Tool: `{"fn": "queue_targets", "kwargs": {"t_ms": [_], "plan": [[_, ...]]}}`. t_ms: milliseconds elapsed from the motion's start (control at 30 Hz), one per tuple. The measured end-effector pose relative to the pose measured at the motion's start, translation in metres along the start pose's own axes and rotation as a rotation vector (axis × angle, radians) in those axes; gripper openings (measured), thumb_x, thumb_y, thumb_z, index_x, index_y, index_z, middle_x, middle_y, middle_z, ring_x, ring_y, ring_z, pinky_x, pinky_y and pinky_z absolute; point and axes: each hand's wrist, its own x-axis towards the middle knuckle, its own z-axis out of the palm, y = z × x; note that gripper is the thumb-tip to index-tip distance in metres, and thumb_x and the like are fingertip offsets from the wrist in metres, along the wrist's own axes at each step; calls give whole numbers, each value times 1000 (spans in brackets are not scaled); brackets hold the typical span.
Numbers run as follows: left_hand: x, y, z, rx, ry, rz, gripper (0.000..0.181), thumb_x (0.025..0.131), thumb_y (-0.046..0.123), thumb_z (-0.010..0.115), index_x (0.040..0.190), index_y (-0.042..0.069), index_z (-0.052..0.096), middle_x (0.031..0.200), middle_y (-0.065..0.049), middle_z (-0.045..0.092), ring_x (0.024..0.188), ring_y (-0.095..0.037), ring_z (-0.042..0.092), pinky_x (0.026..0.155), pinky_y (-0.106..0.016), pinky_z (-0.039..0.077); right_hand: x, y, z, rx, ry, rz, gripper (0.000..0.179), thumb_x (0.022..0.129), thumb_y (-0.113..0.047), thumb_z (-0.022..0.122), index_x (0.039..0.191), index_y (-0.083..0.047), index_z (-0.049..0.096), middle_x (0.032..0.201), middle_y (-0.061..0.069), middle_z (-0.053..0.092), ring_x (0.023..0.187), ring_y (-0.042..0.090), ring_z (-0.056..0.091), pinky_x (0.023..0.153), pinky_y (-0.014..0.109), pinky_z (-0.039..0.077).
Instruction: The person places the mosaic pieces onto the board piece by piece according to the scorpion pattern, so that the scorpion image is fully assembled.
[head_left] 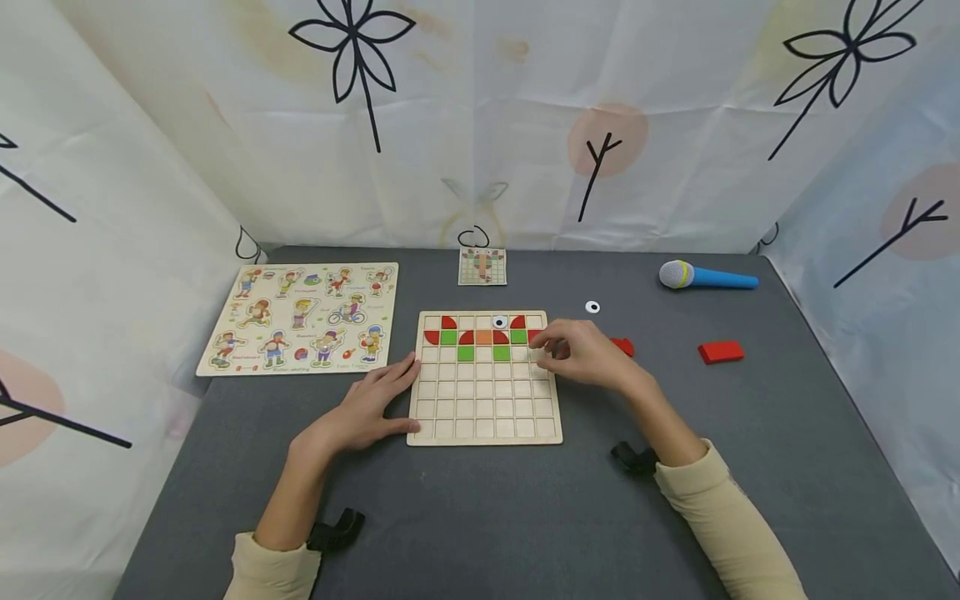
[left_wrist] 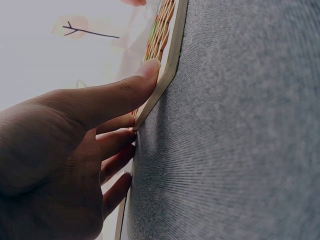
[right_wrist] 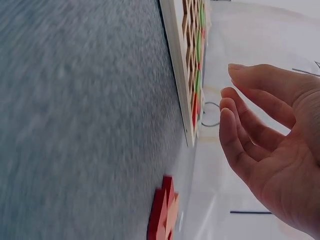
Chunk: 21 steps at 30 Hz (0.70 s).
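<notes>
A square wooden grid board point(head_left: 483, 408) lies on the table, its upper rows holding red, green and orange pieces and a white eye piece point(head_left: 499, 322). The left hand point(head_left: 367, 408) rests along the board's left edge. In the left wrist view its thumb point(left_wrist: 145, 75) presses on the rim, with the other fingers spread along the side. Over the board's upper right edge hovers the right hand point(head_left: 577, 352), beside a red piece point(head_left: 534, 334) in the end column. In the right wrist view a gap separates that hand's thumb and loosely bent fingers point(right_wrist: 232, 135), with nothing between them.
Behind the right hand lie red pieces point(head_left: 624, 345), with a red block point(head_left: 722, 352) farther right. A loose eye piece point(head_left: 592, 307) sits beyond the board. A pattern card point(head_left: 482, 267), a picture board point(head_left: 300, 321) and a blue toy microphone point(head_left: 712, 276) line the back.
</notes>
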Motion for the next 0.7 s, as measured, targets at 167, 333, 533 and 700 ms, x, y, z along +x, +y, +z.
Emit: {"fn": "queue_targets", "kwargs": {"t_ms": [167,333,533,700], "plan": [[0,0,0,-2,-3,-6,97,98,38,81,173,10,27,183,-14,19,164,-47,27,123,-76,26,-11,8,-8,3,33,25,26,93,-4,82,119,0,79,112,15,79,99,27,76,87,47,64],[0,-1,1,-7,-2,-4,97,98,38,81,173,10,27,184,-13,19,165,-47,26,123,-76,26,-20,22,-18,39,68,85,29,95,-7,83,123,0,78,116,17,80,105,30,76,92,51,63],[1,-2,1,0,0,-7,96,98,39,81,173,10,28,183,-13,20,164,-47,27,123,-76,27,-24,38,-31,76,126,134,30,98,-10,81,125,2,76,120,21,78,108,35,74,96,54,62],[0,-1,1,2,2,-3,96,98,38,81,172,9,28,183,-14,20,164,-47,27,123,-75,27,-22,51,-41,49,152,170,33,97,-10,81,127,4,75,124,24,77,111,38,74,98,56,61]]}}
